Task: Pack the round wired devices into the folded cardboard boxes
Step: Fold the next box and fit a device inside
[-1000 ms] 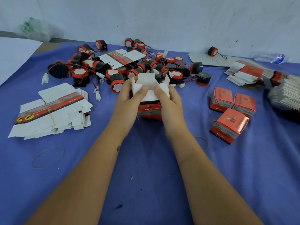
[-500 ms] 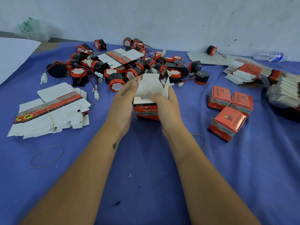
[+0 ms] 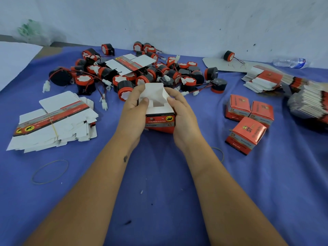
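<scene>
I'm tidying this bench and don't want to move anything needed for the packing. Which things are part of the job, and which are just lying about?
Part of the job:
open box, held by left hand and right hand
round wired devices
flat box stack
closed boxes

Lying about:
water bottle
rubber band

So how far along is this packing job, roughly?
Early on, it seems. Three closed boxes sit on the right. Both the left hand and right hand hold an open box, flaps up. A big pile of devices and flat box stacks are left.
</scene>
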`<state>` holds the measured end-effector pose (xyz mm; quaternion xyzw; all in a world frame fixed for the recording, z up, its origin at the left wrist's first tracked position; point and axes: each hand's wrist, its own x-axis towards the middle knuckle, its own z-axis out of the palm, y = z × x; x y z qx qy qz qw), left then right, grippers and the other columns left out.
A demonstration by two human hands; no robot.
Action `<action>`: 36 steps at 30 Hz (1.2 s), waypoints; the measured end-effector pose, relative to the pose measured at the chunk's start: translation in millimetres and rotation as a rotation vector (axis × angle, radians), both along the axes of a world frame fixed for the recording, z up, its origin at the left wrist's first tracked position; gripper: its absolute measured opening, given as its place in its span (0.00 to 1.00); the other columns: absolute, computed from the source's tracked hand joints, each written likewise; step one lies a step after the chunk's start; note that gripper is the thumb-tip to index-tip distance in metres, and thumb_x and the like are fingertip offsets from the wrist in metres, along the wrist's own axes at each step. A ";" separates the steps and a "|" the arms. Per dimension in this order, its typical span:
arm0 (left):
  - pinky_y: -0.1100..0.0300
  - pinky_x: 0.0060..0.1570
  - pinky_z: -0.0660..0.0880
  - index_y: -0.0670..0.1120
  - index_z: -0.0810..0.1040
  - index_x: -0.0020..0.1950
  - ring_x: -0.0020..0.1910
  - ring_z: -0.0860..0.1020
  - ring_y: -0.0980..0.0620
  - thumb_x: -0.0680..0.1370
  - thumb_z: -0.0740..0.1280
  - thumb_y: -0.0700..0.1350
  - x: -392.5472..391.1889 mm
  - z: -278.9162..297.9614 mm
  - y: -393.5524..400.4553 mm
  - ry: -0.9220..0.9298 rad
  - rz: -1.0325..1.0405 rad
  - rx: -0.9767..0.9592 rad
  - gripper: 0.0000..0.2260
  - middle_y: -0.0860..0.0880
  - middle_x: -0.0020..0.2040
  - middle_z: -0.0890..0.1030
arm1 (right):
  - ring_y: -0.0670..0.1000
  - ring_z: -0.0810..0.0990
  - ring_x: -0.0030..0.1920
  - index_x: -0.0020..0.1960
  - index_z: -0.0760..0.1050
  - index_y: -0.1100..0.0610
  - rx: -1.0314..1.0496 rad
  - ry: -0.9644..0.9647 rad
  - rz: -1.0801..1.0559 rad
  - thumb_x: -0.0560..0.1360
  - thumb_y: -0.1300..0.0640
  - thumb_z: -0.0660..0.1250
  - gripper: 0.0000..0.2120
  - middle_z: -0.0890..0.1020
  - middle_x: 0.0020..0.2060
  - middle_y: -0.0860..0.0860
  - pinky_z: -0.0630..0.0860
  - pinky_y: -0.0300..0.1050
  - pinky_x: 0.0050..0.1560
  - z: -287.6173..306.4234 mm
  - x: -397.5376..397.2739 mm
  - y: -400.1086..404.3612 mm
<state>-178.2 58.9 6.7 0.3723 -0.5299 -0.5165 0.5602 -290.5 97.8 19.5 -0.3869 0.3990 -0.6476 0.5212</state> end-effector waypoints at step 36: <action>0.65 0.41 0.78 0.58 0.79 0.51 0.50 0.81 0.59 0.75 0.62 0.30 -3.1 7.9 17.4 -0.024 -0.043 -0.151 0.22 0.55 0.54 0.81 | 0.54 0.80 0.44 0.50 0.75 0.52 0.024 0.149 -0.177 0.73 0.71 0.61 0.16 0.80 0.47 0.53 0.78 0.42 0.32 3.7 2.5 4.9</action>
